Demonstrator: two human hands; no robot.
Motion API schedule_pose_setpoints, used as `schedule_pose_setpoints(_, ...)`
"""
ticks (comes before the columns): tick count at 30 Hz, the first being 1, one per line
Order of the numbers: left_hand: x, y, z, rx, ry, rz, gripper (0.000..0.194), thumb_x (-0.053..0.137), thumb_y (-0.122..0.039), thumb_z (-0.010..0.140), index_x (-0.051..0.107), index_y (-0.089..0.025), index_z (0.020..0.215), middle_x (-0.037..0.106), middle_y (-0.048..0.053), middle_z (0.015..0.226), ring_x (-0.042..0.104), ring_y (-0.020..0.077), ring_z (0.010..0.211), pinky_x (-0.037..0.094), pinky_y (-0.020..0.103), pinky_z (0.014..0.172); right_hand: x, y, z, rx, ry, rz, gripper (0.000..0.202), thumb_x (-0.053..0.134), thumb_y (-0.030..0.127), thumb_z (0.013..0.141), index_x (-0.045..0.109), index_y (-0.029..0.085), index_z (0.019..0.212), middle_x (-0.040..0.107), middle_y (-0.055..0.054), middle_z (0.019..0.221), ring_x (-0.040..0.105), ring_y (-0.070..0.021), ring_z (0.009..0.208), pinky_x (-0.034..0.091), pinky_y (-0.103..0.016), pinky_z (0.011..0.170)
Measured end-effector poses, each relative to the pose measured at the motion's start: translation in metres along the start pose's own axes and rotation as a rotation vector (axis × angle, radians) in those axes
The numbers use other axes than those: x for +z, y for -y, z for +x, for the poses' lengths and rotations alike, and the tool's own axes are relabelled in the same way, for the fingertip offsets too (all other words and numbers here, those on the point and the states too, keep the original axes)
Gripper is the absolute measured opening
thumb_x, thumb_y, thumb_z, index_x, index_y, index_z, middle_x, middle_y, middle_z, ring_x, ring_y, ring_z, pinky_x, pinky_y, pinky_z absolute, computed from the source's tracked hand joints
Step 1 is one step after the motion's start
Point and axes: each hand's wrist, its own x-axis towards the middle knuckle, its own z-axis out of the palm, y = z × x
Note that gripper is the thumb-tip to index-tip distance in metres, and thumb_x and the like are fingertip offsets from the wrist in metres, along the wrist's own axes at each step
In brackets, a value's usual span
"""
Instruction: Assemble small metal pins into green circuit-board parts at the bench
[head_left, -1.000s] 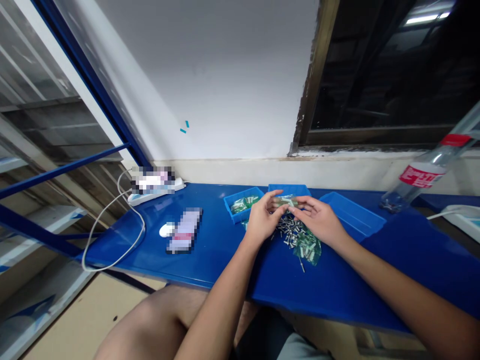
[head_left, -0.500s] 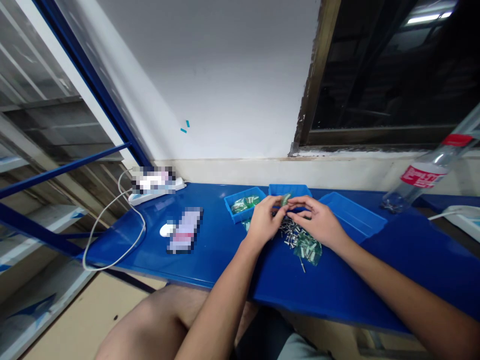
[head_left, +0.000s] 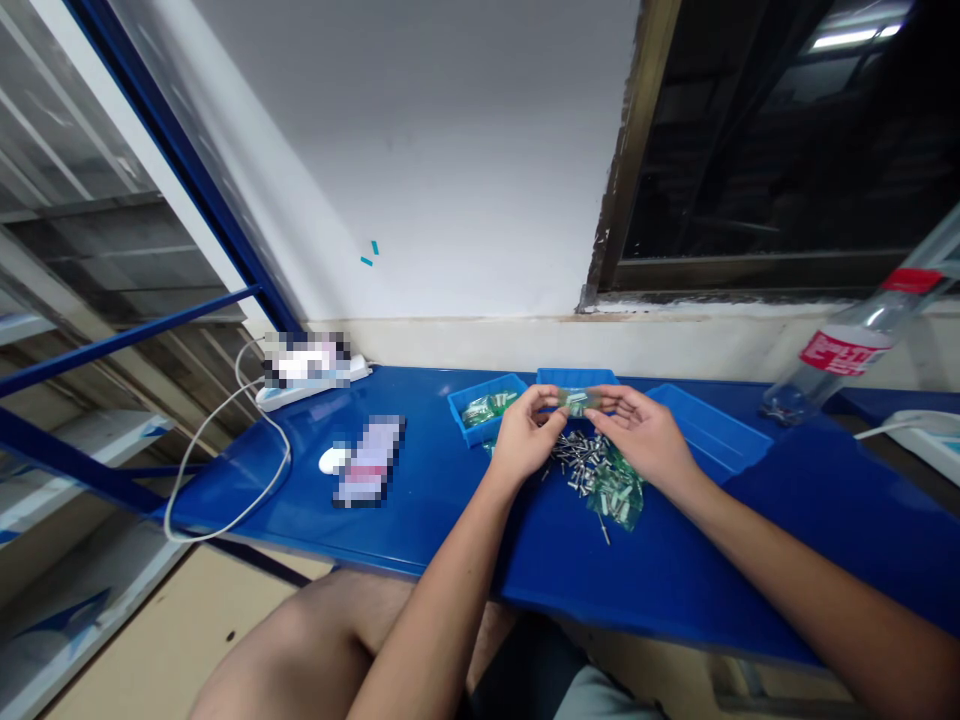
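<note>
Between my two hands a small green plastic bag (head_left: 577, 401) is stretched out, with pale pieces showing through it. My left hand (head_left: 530, 428) pinches its left end, and my right hand (head_left: 634, 428) pinches the right end. Beneath them lies a loose pile of metal rivets (head_left: 581, 462) on the blue table (head_left: 450, 500). Another green bag of small pieces (head_left: 616, 496) lies at the pile's right front, below my right hand. One single rivet (head_left: 604, 528) sits apart, nearer the table's front edge.
A blue tray (head_left: 466, 428) with green bags stands at the left; another blue tray (head_left: 574, 377) is behind my hands, and a third tray (head_left: 712, 432) at the right. A plastic bottle (head_left: 847, 350), phone (head_left: 369, 462), white round object (head_left: 334, 460) and power strip (head_left: 315, 385) are also on the table.
My hands have drawn slightly apart. The small green bag, bunched at my fingertips before, is now spread flat between them. The pile and trays stay where they were.
</note>
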Motion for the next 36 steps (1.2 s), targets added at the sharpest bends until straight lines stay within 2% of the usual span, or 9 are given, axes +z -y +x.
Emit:
schedule_pose_setpoints(5, -0.005, -0.005, 0.001, 0.087, 0.006, 0.071, 0.009, 0.067, -0.017, 0.096, 0.075, -0.019, 0.099, 0.073, 0.012, 0.129, 0.068, 0.0249, 0.123, 0.058, 0.041, 0.102, -0.007, 0.002, 0.002, -0.199, -0.033, -0.141, 0.015, 0.074, 0.039, 0.093, 0.08, 0.024, 0.093, 0.072, -0.01, 0.115, 0.069, -0.0269, 0.112, 0.061, -0.043, 0.094)
schedule_pose_setpoints(8, -0.006, -0.006, -0.001, 0.089, -0.018, 0.184, 0.012, 0.067, -0.017, 0.095, 0.079, -0.02, 0.094, 0.074, 0.01, 0.128, 0.069, 0.0251, 0.123, 0.058, 0.04, 0.1, -0.009, 0.0, 0.003, -0.237, -0.089, -0.188, 0.013, 0.072, 0.035, 0.094, 0.08, 0.025, 0.093, 0.067, -0.011, 0.122, 0.066, -0.0276, 0.119, 0.06, -0.043, 0.094)
schedule_pose_setpoints(12, -0.002, -0.012, -0.005, -0.002, 0.063, 0.287, 0.017, 0.064, -0.021, 0.097, 0.08, -0.019, 0.104, 0.08, 0.008, 0.11, 0.074, 0.0219, 0.099, 0.059, 0.037, 0.092, -0.007, 0.0, 0.002, -0.234, -0.057, -0.143, 0.015, 0.067, 0.034, 0.097, 0.079, 0.025, 0.097, 0.069, -0.009, 0.112, 0.068, -0.0255, 0.113, 0.06, -0.042, 0.096)
schedule_pose_setpoints(18, -0.002, -0.021, -0.007, 0.045, 0.2, 0.257, 0.033, 0.067, -0.044, 0.1, 0.077, -0.021, 0.123, 0.075, 0.01, 0.128, 0.071, 0.0245, 0.115, 0.057, 0.035, 0.096, 0.002, 0.011, -0.004, -0.132, 0.068, -0.091, 0.025, 0.063, 0.038, 0.102, 0.078, 0.028, 0.118, 0.077, -0.007, 0.116, 0.072, -0.0255, 0.114, 0.056, -0.047, 0.106)
schedule_pose_setpoints(22, -0.004, -0.008, -0.004, 0.024, 0.103, 0.302, 0.027, 0.066, -0.041, 0.1, 0.08, -0.018, 0.104, 0.078, 0.01, 0.106, 0.073, 0.0229, 0.093, 0.058, 0.035, 0.086, 0.003, 0.007, -0.002, -0.087, -0.026, -0.026, 0.03, 0.07, 0.042, 0.098, 0.074, 0.025, 0.122, 0.075, -0.01, 0.122, 0.073, -0.0256, 0.108, 0.062, -0.044, 0.094)
schedule_pose_setpoints(24, -0.004, -0.001, -0.002, -0.045, 0.06, 0.189, 0.028, 0.068, -0.042, 0.098, 0.077, -0.016, 0.104, 0.077, 0.01, 0.103, 0.073, 0.0213, 0.085, 0.058, 0.034, 0.079, 0.002, 0.002, 0.0, -0.085, -0.079, -0.039, 0.035, 0.075, 0.043, 0.093, 0.072, 0.024, 0.122, 0.073, -0.012, 0.125, 0.072, -0.0256, 0.109, 0.063, -0.042, 0.092)
schedule_pose_setpoints(29, -0.001, 0.005, -0.001, -0.085, 0.037, -0.061, 0.033, 0.078, -0.036, 0.091, 0.069, -0.016, 0.115, 0.077, 0.008, 0.098, 0.072, 0.0186, 0.087, 0.057, 0.031, 0.084, 0.003, -0.007, 0.001, 0.007, -0.014, 0.0, 0.05, 0.086, 0.045, 0.082, 0.069, 0.022, 0.124, 0.076, -0.01, 0.11, 0.074, -0.0255, 0.102, 0.063, -0.044, 0.093)
schedule_pose_setpoints(33, -0.001, 0.001, 0.0, -0.099, 0.004, -0.064, 0.026, 0.072, -0.028, 0.094, 0.066, -0.017, 0.116, 0.075, 0.005, 0.092, 0.071, 0.0162, 0.082, 0.057, 0.03, 0.081, 0.004, -0.008, 0.0, 0.033, -0.022, 0.006, 0.043, 0.086, 0.045, 0.082, 0.073, 0.021, 0.115, 0.078, -0.01, 0.108, 0.075, -0.0263, 0.099, 0.063, -0.047, 0.095)
schedule_pose_setpoints(36, -0.004, -0.002, 0.0, -0.034, 0.01, -0.015, 0.014, 0.068, -0.025, 0.096, 0.071, -0.018, 0.108, 0.077, 0.009, 0.107, 0.073, 0.0206, 0.1, 0.058, 0.037, 0.093, 0.0, -0.007, 0.001, -0.026, -0.023, -0.033, 0.029, 0.08, 0.043, 0.088, 0.076, 0.023, 0.109, 0.077, -0.01, 0.111, 0.074, -0.0266, 0.104, 0.061, -0.047, 0.097)
